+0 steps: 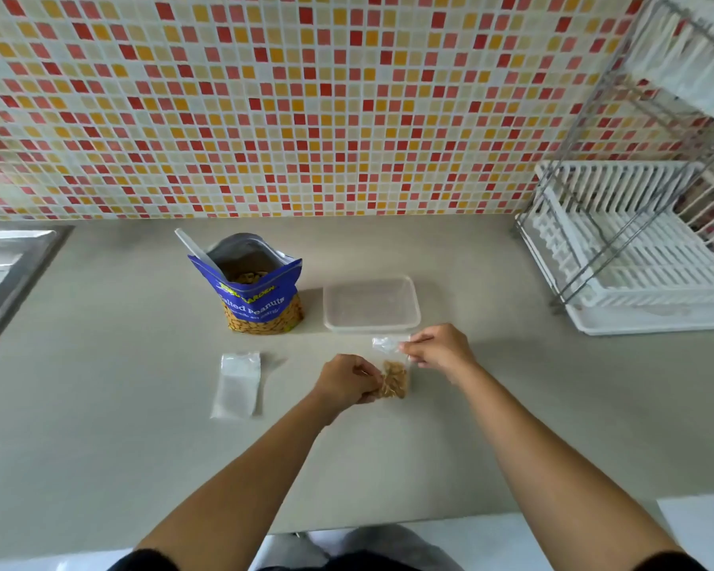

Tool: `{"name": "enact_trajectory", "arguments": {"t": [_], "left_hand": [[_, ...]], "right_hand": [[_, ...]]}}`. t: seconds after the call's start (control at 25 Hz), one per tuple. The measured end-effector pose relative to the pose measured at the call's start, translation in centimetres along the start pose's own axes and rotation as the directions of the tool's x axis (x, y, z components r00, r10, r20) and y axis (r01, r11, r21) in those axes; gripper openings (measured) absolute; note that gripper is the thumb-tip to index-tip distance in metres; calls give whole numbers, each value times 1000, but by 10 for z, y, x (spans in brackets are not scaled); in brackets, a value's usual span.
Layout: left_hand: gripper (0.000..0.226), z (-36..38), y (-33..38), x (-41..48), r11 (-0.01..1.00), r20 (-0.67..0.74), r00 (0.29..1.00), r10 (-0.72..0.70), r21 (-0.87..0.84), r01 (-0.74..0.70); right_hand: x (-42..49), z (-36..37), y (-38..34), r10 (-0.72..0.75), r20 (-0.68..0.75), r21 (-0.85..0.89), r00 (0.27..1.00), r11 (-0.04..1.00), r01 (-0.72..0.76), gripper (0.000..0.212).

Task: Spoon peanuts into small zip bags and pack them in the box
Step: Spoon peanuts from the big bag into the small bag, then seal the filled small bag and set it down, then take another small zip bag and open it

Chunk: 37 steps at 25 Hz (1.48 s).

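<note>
Zip bag (394,379) near box (371,303), peanut pouch (253,291)

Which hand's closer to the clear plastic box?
Right. The right hand is just in front of the clear plastic box; the left hand lies farther toward the person.

Blue peanut bag (256,296): white "Salted Peanuts"; yellow brand above, partly legible "...GARDEN"; smaller line illegible.
</note>
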<state>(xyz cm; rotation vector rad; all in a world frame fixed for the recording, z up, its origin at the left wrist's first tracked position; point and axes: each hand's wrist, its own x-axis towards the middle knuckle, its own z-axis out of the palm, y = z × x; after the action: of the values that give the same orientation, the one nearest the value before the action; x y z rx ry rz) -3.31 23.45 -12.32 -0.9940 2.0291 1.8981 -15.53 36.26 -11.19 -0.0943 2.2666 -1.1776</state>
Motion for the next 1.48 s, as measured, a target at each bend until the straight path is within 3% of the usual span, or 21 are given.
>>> {"name": "enact_trajectory", "arguments": {"t": [0.12,0.24,0.32,0.36,0.52,0.6,0.72,0.88,1.0,1.2,1.36,1.48], "left_hand": [[11,31,-11,9,995,-64,997,-52,79,57],[17,47,-19,16,970,-153,988,15,243,23],[6,50,-20,18,943,-172,982,71,332,-10],[10,48,-19,18,932,-179,980,83,363,-12],[20,11,-17,18,933,-260,958,122,358,-22],[14,-20,-23,16,919,-330,924,193,392,-52],[10,-69,-42,5,887,-406,869,284,455,-77],[16,-122,-66,-11,816,-493,784,377,577,-30],[29,-151,-79,-15,683,-423,774,471,730,-16],[38,-164,-86,-7,379,-152,781,606,918,-115],[44,-167,-82,-2,321,-87,792,605,936,-142],[33,-171,-84,3,255,-38,771,636,953,-163]], "right_hand": [[13,7,25,-17,-87,-199,996,980,-1,19],[23,14,45,-84,-134,-286,987,957,43,12],[26,17,51,-115,-173,-317,978,947,56,17],[27,19,52,-132,-189,-345,973,937,60,20],[21,29,41,-265,-250,-454,931,882,129,24],[12,47,31,-407,-198,-472,892,837,277,17],[-7,97,23,-570,46,-513,820,691,510,13],[-21,172,21,-557,270,-478,785,631,612,47],[-24,202,27,-523,331,-592,786,534,604,63],[-29,207,37,-516,267,-690,814,488,535,68],[-28,209,39,-533,233,-702,814,487,520,68],[-27,210,41,-564,207,-712,799,473,518,68]]}}
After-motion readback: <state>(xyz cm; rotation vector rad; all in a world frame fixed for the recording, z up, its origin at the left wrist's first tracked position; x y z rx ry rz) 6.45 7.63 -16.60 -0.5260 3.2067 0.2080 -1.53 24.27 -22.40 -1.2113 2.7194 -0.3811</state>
